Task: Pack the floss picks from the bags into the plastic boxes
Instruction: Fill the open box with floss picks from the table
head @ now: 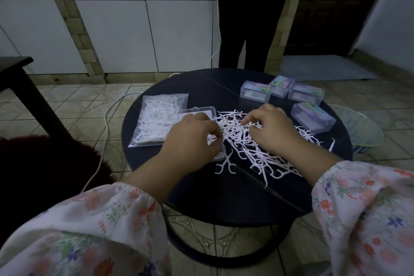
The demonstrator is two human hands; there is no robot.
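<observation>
A loose pile of white floss picks (251,148) lies in the middle of the round black table (224,197). My left hand (192,139) hovers over an open clear plastic box (197,111) and pinches a few picks at its fingertips. My right hand (271,130) rests on the pile with fingers curled, picking at the floss picks. A clear bag full of floss picks (156,119) lies at the table's left. Several closed plastic boxes (312,116) with labels stand at the back right.
A person in dark trousers (244,29) stands just beyond the table. A white cable (105,132) runs across the tiled floor at the left. A dark bench (20,78) is at the far left, and a pale basket (363,127) sits right of the table.
</observation>
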